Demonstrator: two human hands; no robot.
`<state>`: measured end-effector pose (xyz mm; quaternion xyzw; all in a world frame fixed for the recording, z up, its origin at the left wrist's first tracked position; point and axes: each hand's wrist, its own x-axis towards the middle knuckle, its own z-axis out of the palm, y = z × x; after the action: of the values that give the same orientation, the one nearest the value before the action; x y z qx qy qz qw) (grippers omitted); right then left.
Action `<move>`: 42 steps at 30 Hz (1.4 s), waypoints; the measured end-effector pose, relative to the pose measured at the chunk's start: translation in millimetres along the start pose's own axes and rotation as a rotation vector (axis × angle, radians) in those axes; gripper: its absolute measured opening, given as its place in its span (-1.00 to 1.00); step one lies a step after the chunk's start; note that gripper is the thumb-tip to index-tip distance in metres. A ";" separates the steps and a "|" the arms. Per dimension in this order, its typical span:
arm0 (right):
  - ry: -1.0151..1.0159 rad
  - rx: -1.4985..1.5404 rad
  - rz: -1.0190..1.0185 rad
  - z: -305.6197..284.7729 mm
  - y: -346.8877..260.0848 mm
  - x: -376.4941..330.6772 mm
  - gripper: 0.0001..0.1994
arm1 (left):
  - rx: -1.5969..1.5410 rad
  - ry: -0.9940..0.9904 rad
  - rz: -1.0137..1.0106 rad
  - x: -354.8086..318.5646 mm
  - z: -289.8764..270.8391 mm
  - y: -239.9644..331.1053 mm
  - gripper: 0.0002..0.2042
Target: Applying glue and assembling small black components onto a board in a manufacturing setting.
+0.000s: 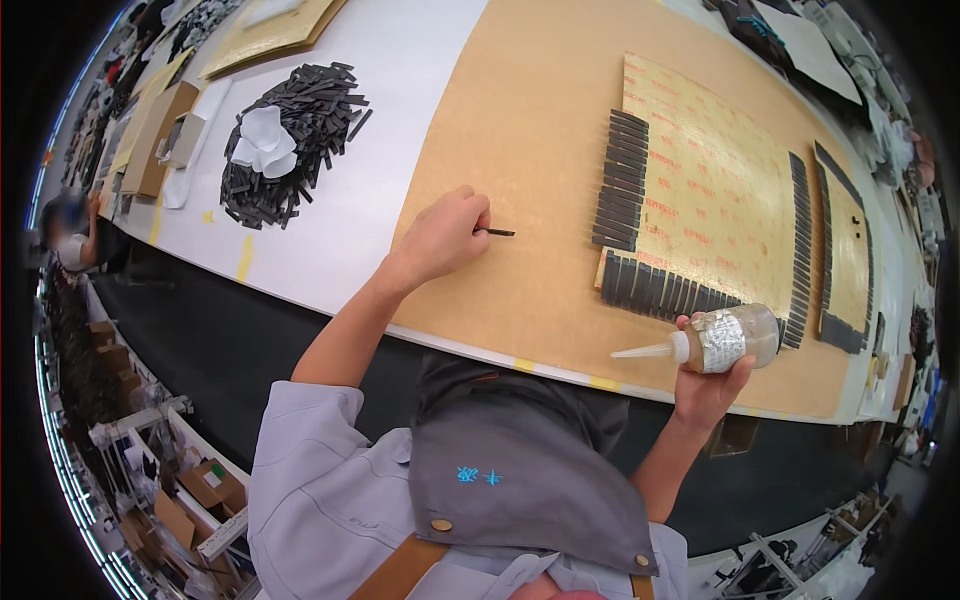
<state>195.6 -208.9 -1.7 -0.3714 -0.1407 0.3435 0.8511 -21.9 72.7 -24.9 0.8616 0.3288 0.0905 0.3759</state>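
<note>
My left hand (440, 238) is closed, pinching a short dark strip (501, 232) whose end sticks out to the right over the tan sheet. In my right hand (708, 385) lies a translucent squeeze bottle (758, 335) with a long pale nozzle, tilted on its side and pointing left. Beyond the bottle is a yellowish board (715, 170) with faint red print. Rows of dark strips (622, 180) line its left, near and right edges, standing out like teeth. The bottle partly hides the near right corner.
A heap of loose dark strips (330, 110) lies on the white table part (400, 60), with a crumpled white piece (264, 142) on top. A second strip-edged board (845, 240) is at the right. Cardboard boxes (160, 140) stand far left, near another person (75, 235).
</note>
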 end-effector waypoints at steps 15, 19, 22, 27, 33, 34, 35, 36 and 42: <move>-0.032 -0.101 -0.011 0.2 2.9 5.1 -0.44 | -0.845 -0.560 -0.182 -31.6 52.6 58.6 -0.84; 0.018 -0.198 -0.030 -6.7 6.7 2.2 -0.44 | -0.749 -0.688 -0.215 -28.4 55.8 62.0 -0.82; 0.027 -0.240 -0.022 -11.8 9.1 1.2 -0.43 | -0.752 -0.706 -0.198 -28.0 57.7 60.8 -0.82; 0.041 -0.293 0.004 -10.1 11.0 0.2 -0.41 | -0.732 -0.707 -0.156 -27.6 57.5 61.5 -0.83; 0.035 -0.314 0.020 -7.7 12.7 0.2 -0.39 | -0.715 -0.703 -0.176 -26.8 55.1 64.5 -0.83; 0.035 -0.318 0.023 -7.4 12.9 0.0 -0.39 | -0.717 -0.705 -0.179 -26.6 54.9 64.4 -0.83; 0.035 -0.322 0.026 -7.3 12.9 -0.1 -0.39 | -0.721 -0.708 -0.181 -26.2 55.0 64.2 -0.82; 0.036 -0.322 0.026 -7.1 12.9 -0.1 -0.39 | -0.721 -0.709 -0.181 -25.9 54.9 64.0 -0.82; 0.023 -0.315 0.047 -4.7 12.9 -0.5 -0.40 | -0.709 -0.713 -0.179 -25.9 55.8 64.1 -0.82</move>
<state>191.4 -205.5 -14.3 -0.5074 -0.1744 0.3325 0.7756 12.7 -8.7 -16.3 0.6271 0.2016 -0.1356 0.7401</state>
